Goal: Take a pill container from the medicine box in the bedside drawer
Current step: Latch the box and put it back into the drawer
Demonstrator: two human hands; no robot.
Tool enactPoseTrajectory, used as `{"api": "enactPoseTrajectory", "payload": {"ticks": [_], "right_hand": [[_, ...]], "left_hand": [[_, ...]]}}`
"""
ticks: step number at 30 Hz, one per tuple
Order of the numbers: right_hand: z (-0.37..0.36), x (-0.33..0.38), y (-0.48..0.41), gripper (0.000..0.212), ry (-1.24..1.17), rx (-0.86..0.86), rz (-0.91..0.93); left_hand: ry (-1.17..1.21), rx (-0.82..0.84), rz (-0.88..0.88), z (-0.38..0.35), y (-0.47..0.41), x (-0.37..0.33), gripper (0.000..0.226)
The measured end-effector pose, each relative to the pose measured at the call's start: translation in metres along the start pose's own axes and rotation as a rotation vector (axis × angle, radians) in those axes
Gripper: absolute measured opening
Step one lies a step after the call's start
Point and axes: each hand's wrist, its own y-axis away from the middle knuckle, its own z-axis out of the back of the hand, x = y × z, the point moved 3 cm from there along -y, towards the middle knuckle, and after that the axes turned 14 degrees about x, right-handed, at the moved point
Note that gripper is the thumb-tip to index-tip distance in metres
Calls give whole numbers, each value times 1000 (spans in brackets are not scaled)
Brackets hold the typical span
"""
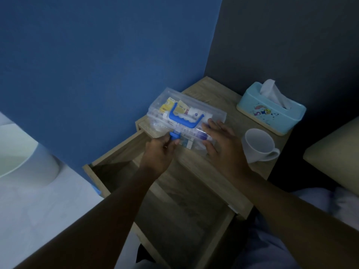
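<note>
Steadying the medicine box point(186, 117) on the table point(223, 98), the right hand point(219, 140) lies spread on its lid. The left hand point(161, 150) pinches the blue latch point(174, 137), probably to unlock it.

Medicine box point(186, 117) contents blurred, illegible.

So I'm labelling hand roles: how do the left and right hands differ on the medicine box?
The left hand pinches the blue latch at the front of the medicine box; the right hand lies open and flat on its right end. Both touch the box, whose lid looks closed.
</note>
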Motion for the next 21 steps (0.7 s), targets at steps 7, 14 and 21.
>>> {"api": "enactPoseTrajectory", "payload": {"ticks": [7, 14, 21], "right_hand": [[1, 1, -1, 43, 9, 0, -6], [1, 1, 0, 43, 5, -3, 1], [0, 0, 0, 43, 4, -7, 9]], "left_hand": [[688, -291, 194, 2, -8, -7, 15], [861, -297, 224, 0, -11, -7, 21], [744, -296, 195, -8, -12, 5, 24]]}}
